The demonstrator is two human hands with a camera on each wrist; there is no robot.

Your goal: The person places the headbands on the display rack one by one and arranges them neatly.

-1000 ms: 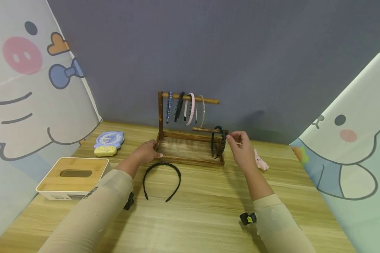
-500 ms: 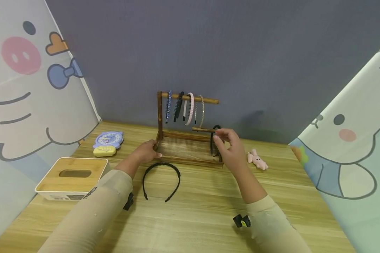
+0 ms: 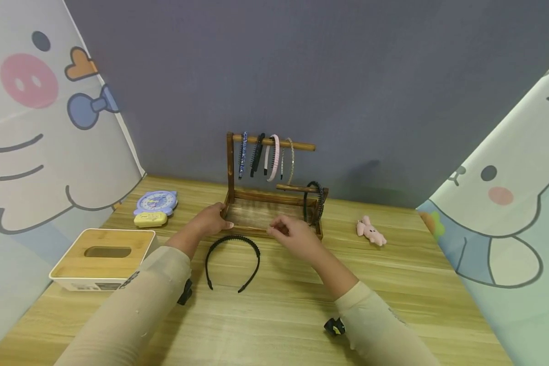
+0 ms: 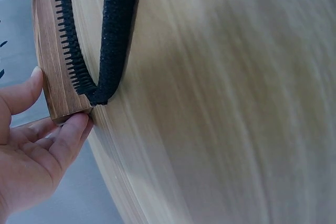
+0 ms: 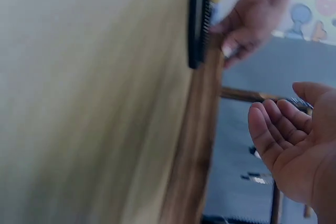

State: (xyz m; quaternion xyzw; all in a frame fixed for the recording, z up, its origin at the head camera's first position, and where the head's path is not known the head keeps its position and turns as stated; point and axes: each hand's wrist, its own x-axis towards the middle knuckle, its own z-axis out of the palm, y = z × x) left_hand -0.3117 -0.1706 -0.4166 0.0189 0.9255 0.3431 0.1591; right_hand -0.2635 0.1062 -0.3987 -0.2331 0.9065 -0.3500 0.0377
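Note:
My left hand (image 3: 209, 219) grips the left end of the wooden headband rack (image 3: 231, 168); in the left wrist view its thumb and fingers (image 4: 68, 137) pinch the wood's corner. Before the tray's middle hovers my right hand (image 3: 295, 236), fingers loosely curled and holding nothing, as the right wrist view (image 5: 294, 140) also shows. A black toothed headband (image 3: 233, 237) lies on the table in front of the rack. Another black headband (image 3: 321, 201) hangs on the lower peg. From the upper bar hang several headbands, among them a blue glittery one (image 3: 243, 155) and a pink one (image 3: 274, 157).
A tissue box (image 3: 107, 241) with a bamboo lid stands at the left. Behind it are a blue toy clock (image 3: 155, 201) and a yellow case (image 3: 150, 219). A small pink plush toy (image 3: 371, 232) lies to the right. A grey panel (image 3: 347, 91) rises behind the table.
My right hand has left the black headband on the lower peg and moved left and toward me, to the tray's front. The left hand stays on the rack.

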